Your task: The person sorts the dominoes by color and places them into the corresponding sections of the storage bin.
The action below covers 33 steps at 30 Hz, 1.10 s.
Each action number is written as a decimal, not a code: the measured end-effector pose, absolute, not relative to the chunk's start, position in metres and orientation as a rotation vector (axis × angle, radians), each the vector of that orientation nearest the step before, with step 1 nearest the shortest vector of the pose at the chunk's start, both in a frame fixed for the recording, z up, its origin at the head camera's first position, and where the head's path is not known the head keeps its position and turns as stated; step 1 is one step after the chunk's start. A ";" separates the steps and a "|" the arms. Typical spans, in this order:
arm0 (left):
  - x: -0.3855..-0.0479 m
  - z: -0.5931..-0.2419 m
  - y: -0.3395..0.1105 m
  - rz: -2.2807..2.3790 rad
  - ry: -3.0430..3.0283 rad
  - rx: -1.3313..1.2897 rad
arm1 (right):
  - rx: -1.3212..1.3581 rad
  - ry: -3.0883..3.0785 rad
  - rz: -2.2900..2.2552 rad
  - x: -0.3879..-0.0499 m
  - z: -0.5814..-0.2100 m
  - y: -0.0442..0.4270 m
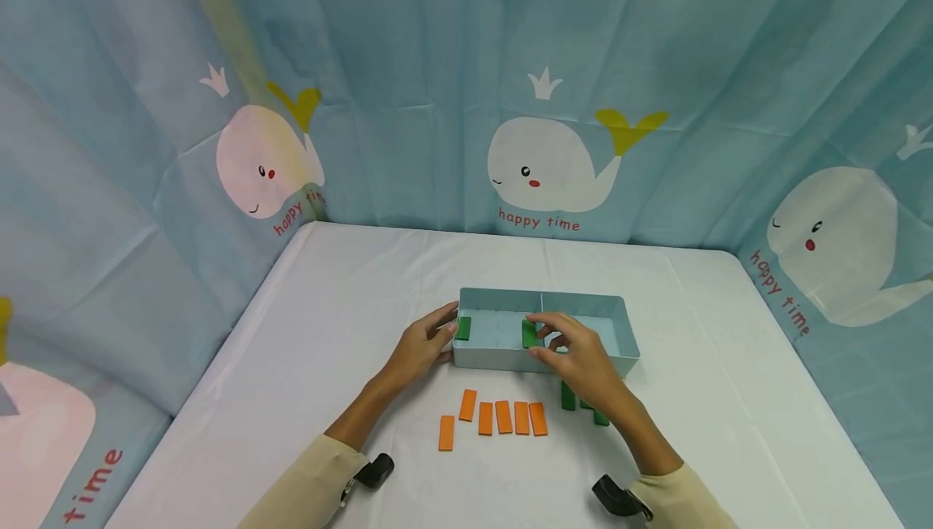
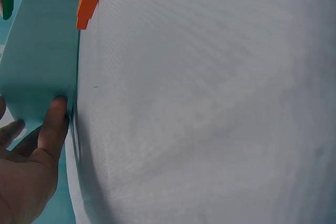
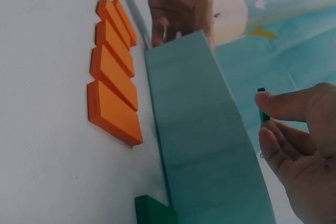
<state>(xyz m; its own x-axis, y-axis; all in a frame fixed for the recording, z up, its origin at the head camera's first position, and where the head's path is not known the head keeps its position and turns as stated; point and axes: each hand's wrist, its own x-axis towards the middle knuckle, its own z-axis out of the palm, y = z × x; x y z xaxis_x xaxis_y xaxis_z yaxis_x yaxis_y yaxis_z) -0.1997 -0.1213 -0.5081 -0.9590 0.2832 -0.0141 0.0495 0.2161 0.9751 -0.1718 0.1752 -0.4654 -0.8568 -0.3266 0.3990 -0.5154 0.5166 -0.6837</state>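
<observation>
Nearest the camera, a tan left sleeve (image 1: 302,488) leads to the left hand (image 1: 417,348), its fingers loosely spread against the end of the blue box (image 1: 496,360). Orange tiles (image 1: 485,418) lie just in front of that box. Farther right, the right hand (image 1: 583,356) pinches a green tile (image 1: 528,335) over the box; the tile looks light, stiff and slightly slick, so opposite ends seem the surest hold.
</observation>
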 end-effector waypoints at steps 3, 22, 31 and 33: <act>-0.200 -0.508 -0.121 1.823 2.299 0.315 | 0.711 -2.551 1.271 -0.174 -0.465 0.172; -0.200 -0.506 -0.121 1.815 2.300 0.318 | 0.665 -2.628 1.347 -0.187 -0.462 0.157; -0.200 -0.506 -0.121 1.809 2.311 0.306 | 0.633 -2.670 1.344 -0.194 -0.467 0.148; -0.200 -0.507 -0.121 1.811 2.312 0.307 | 0.610 -2.687 1.350 -0.195 -0.466 0.146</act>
<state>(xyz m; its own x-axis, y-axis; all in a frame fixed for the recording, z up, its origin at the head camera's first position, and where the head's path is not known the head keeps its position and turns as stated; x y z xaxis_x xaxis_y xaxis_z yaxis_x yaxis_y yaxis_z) -0.1998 -0.1206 -0.5068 -0.9608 0.2765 -0.0208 0.0461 0.2331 0.9713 -0.1950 0.1455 -0.4657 -0.9183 -0.3158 0.2389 -0.3801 0.5341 -0.7551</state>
